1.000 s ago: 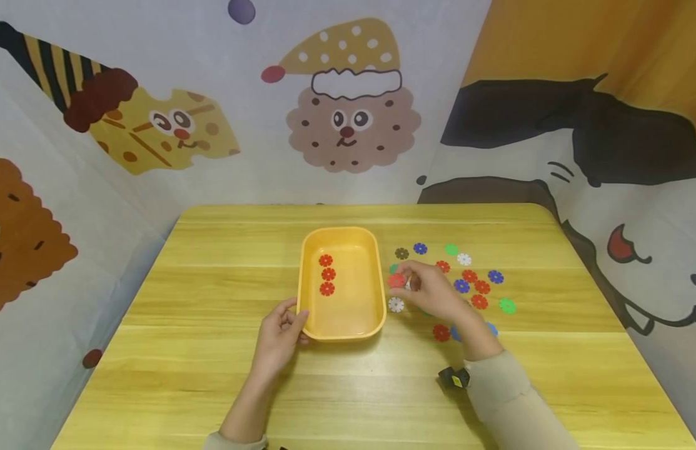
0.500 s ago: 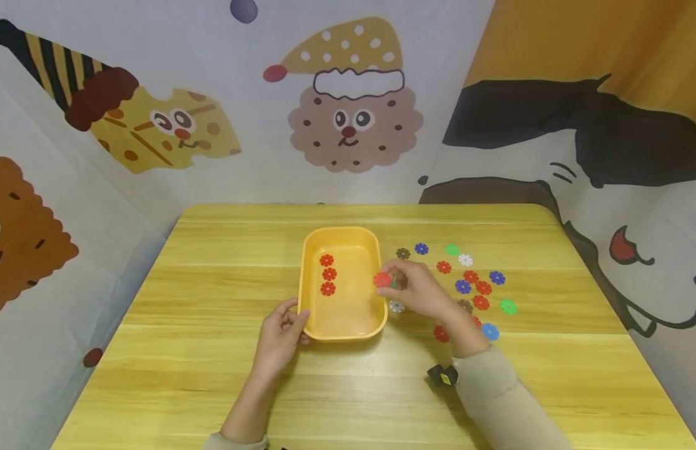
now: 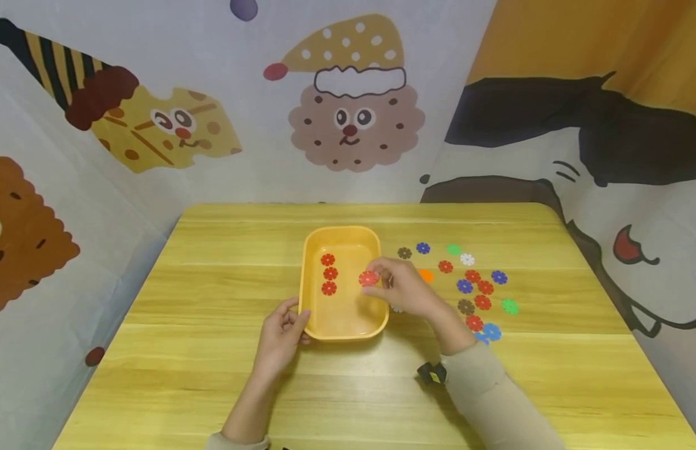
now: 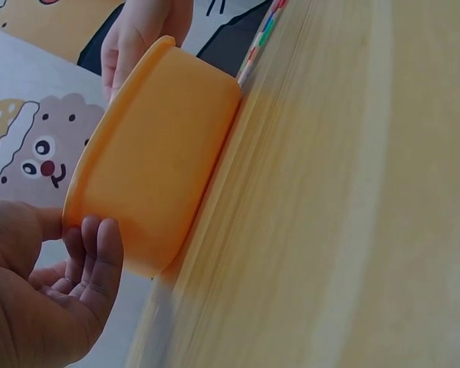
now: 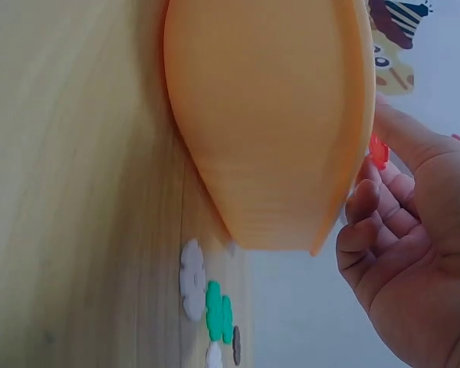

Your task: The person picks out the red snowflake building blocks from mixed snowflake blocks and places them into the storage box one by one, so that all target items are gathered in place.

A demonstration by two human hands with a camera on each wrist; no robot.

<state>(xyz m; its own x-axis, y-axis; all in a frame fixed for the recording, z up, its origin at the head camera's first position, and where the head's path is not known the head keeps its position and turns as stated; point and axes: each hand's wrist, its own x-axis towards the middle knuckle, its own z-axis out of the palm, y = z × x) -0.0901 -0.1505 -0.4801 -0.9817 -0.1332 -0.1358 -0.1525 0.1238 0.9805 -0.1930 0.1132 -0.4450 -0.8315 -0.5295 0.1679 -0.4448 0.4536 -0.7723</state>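
A yellow plastic tray (image 3: 343, 320) stands on the table, with three red notched snowflake discs (image 3: 330, 274) in a column at its left. My left hand (image 3: 281, 331) grips the tray's near left rim, thumb (image 4: 52, 222) over the edge and fingers against the outer wall. Above the tray's right side, my right hand (image 3: 403, 287) pinches another red snowflake disc (image 3: 368, 279) between thumb and fingers. In the right wrist view that held disc (image 5: 379, 152) shows just past the rim, partly hidden by the thumb.
Right of the tray lie several loose snowflake discs: red (image 3: 473, 276), blue (image 3: 499, 277), green (image 3: 509, 306), brown (image 3: 466, 307), white (image 3: 467, 259), light blue (image 3: 491, 331) and orange (image 3: 426, 276). The wooden table (image 3: 224, 262) meets a cartoon-printed backdrop (image 3: 257, 175) at the back.
My right hand has moved left with the pinched red disc, from the loose discs to over the tray. An orange disc has come into view behind it. My left hand stays on the rim.
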